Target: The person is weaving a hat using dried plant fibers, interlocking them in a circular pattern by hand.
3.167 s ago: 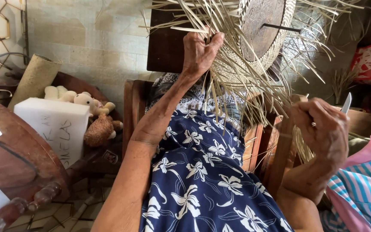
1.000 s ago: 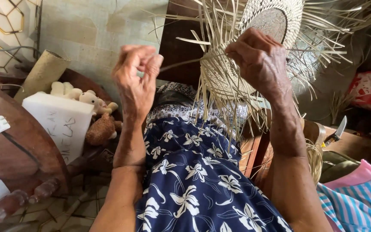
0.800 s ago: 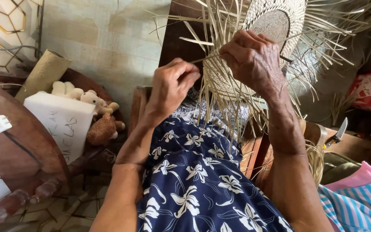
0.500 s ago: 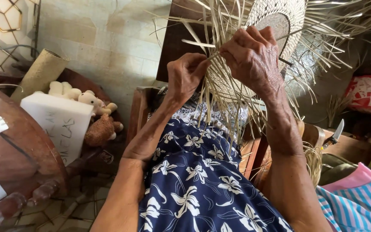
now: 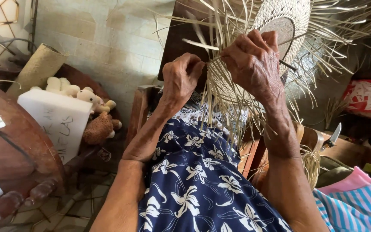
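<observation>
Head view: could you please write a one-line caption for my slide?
Left hand and right hand pinch pale straw strips on a half-woven round straw hat above a blue floral dress.

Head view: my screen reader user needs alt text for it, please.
Two bare hands work a half-woven straw hat, the left hand and right hand pinching loose straw strands above a lap in a blue floral dress. A knife lies to the right, stuffed toys to the left.

The woven hat [image 5: 280,30] sits far, above the lap, with the left hand [image 5: 184,77] left of the right hand [image 5: 254,64]. Stuffed toys [image 5: 86,107] lie left; a knife [image 5: 333,136] lies right.
</observation>
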